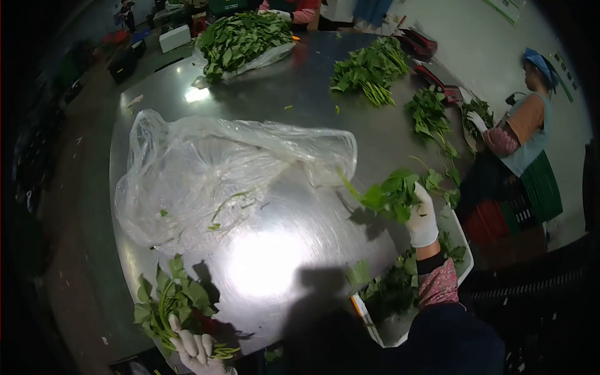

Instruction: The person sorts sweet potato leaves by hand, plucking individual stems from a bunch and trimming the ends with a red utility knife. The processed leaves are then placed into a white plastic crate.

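Note:
My left hand [194,350], in a white glove, is closed around a bunch of leafy greens [172,300] at the near left edge of the metal table. Its stems poke out to the right of the fingers. On the right, my gloved right hand [422,219] grips a smaller sprig of leafy greens [390,194] above the table, with the stem pointing left. Below that forearm stands a white bin [464,240] with more greens inside, partly hidden by my sleeve. A crumpled clear plastic bag [187,169] lies between the hands and farther back, with a few loose stems on it.
The metal table [300,81] carries a large heap of greens [244,40] at the back left and bunches [372,69] at the back right. Red scales [440,84] stand along the right edge. A co-worker [528,119] handles greens there; another person's gloved hand [278,14] shows behind the heap.

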A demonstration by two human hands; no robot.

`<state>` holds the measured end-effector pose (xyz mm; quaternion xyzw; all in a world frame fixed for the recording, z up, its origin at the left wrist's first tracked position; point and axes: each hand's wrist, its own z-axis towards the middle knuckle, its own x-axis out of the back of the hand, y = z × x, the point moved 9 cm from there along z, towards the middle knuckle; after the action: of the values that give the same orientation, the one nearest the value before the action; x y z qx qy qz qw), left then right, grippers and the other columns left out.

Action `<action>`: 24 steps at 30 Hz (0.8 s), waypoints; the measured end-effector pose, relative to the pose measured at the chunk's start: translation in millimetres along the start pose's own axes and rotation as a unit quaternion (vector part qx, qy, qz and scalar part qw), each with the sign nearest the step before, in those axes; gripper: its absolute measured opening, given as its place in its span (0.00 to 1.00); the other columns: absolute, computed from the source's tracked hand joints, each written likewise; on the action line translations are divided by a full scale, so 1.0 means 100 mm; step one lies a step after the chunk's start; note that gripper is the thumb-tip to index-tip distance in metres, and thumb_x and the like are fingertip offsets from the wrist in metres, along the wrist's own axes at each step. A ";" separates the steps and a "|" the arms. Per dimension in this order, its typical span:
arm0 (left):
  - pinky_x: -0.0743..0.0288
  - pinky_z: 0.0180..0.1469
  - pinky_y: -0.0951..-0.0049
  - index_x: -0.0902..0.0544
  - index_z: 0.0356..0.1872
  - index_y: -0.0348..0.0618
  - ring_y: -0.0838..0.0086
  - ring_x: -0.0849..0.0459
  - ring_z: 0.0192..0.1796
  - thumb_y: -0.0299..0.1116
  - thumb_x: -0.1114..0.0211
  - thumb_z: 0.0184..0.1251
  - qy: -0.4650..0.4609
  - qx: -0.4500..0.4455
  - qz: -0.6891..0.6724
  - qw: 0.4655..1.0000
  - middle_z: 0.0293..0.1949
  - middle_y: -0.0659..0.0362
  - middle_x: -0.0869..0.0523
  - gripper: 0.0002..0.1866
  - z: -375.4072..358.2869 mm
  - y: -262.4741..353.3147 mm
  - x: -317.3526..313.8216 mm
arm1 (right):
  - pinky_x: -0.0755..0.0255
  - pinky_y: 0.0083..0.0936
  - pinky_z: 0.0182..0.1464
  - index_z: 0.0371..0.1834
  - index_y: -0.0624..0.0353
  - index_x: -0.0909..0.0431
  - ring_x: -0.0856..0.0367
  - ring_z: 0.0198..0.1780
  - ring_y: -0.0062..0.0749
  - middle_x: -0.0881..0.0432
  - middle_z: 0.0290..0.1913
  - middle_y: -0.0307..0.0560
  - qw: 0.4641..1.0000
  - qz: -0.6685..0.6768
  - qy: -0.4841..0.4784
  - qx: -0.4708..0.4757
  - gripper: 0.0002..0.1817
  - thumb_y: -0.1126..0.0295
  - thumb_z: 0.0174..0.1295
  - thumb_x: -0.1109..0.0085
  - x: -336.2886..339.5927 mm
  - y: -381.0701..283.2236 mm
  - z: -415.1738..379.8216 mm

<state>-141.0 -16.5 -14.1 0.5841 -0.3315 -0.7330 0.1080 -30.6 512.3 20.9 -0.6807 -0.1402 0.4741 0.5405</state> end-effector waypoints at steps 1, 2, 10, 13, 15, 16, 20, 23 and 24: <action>0.25 0.53 0.62 0.42 0.71 0.33 0.66 0.22 0.42 0.47 0.49 0.72 0.086 -0.006 0.228 0.970 0.52 0.52 0.22 0.34 -0.17 0.01 0.13 | 0.24 0.28 0.56 0.57 0.65 0.26 0.19 0.53 0.31 0.19 0.51 0.47 0.992 -0.113 -0.006 0.053 0.16 0.70 0.70 0.52 -0.07 -0.18 -0.14; 0.25 0.55 0.60 0.40 0.70 0.33 0.67 0.22 0.44 0.48 0.44 0.69 0.165 -0.017 0.442 0.881 0.54 0.52 0.23 0.37 -0.35 0.09 0.25 | 0.24 0.28 0.56 0.57 0.66 0.25 0.19 0.53 0.31 0.19 0.52 0.47 0.969 -0.224 -0.014 0.106 0.16 0.69 0.71 0.54 -0.20 -0.33 -0.27; 0.23 0.36 0.80 0.23 0.51 0.33 0.80 0.24 0.26 0.18 0.42 0.66 0.116 0.078 0.199 0.970 0.34 0.57 0.18 0.12 -0.19 -0.67 -0.79 | 0.25 0.29 0.58 0.61 0.63 0.28 0.20 0.54 0.30 0.20 0.55 0.45 0.970 -0.208 -0.119 0.040 0.19 0.67 0.71 0.51 -1.20 -0.01 -1.08; 0.24 0.38 0.78 0.20 0.50 0.35 0.78 0.19 0.35 0.21 0.37 0.65 0.045 0.049 0.228 0.971 0.45 0.58 0.16 0.12 -0.23 -0.84 -1.00 | 0.24 0.33 0.57 0.61 0.63 0.28 0.19 0.53 0.36 0.20 0.56 0.49 0.983 -0.089 -0.158 -0.030 0.19 0.65 0.73 0.57 -1.68 0.30 -1.50; 0.23 0.42 0.78 0.20 0.53 0.35 0.78 0.19 0.41 0.23 0.36 0.66 0.018 0.087 0.243 0.966 0.49 0.59 0.17 0.15 -0.40 -1.06 -0.79 | 0.24 0.36 0.57 0.59 0.64 0.28 0.19 0.53 0.39 0.20 0.56 0.52 0.960 0.162 -0.167 -0.158 0.20 0.64 0.73 0.61 -1.92 0.62 -1.69; 0.21 0.51 0.76 0.22 0.54 0.33 0.77 0.18 0.46 0.18 0.37 0.65 0.005 0.049 0.277 0.960 0.48 0.57 0.17 0.16 -0.42 -1.00 -0.79 | 0.24 0.37 0.58 0.59 0.65 0.27 0.19 0.53 0.40 0.19 0.55 0.52 0.905 0.316 -0.151 -0.243 0.21 0.63 0.73 0.62 -2.01 0.80 -1.74; 0.21 0.50 0.74 0.20 0.50 0.34 0.77 0.18 0.44 0.19 0.34 0.65 0.024 0.031 0.221 0.974 0.47 0.59 0.17 0.13 -0.56 -0.90 -0.70 | 0.24 0.35 0.46 0.54 0.58 0.24 0.18 0.45 0.36 0.17 0.44 0.49 0.904 0.321 -0.060 -0.275 0.19 0.60 0.73 0.60 -2.18 1.04 -1.87; 0.22 0.48 0.76 0.20 0.48 0.38 0.78 0.19 0.44 0.19 0.37 0.66 0.078 0.039 0.210 0.974 0.44 0.61 0.17 0.11 -0.57 -0.76 -0.72 | 0.22 0.40 0.43 0.55 0.60 0.25 0.17 0.43 0.41 0.18 0.49 0.52 0.847 0.397 -0.175 -0.308 0.20 0.57 0.75 0.59 -2.47 1.11 -1.84; 0.22 0.40 0.76 0.21 0.47 0.40 0.79 0.20 0.38 0.21 0.37 0.67 0.147 0.027 0.164 0.975 0.39 0.63 0.18 0.09 -0.52 -0.76 -0.57 | 0.21 0.40 0.43 0.56 0.61 0.26 0.17 0.42 0.42 0.19 0.52 0.53 0.838 0.402 -0.212 -0.302 0.21 0.56 0.75 0.59 -2.56 1.06 -1.82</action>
<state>-58.4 53.6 -20.8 0.6258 -0.4234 -0.6019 0.2586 -50.4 182.7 49.5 -0.6893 -0.1018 0.7168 0.0265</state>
